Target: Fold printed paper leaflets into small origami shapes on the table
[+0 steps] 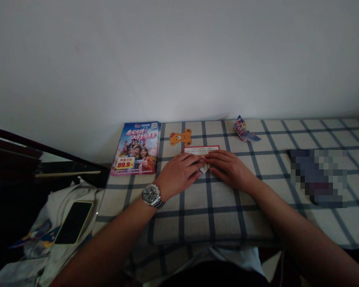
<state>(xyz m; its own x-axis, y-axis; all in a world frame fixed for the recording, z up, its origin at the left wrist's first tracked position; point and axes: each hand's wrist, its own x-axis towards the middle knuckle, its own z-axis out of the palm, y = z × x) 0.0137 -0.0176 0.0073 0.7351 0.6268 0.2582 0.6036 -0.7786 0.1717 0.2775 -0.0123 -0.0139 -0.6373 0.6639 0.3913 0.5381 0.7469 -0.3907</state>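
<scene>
Red-edged paper (197, 150) is lying between and beyond our left hand (179, 173) and right hand (231, 169); we are pinching its near part.

Red-edged paper (202, 149) partly hidden by the hands (179, 171) (235, 169), dark rightmost item (309, 175) blurred

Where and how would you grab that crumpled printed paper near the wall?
Probably by pinching the raised, bunched left part of the crumpled paper, with the right hand, from above and the near side. That part stands up off the checked tablecloth, while the tip to its right lies lower and flatter. The wall close behind leaves little room there.
</scene>
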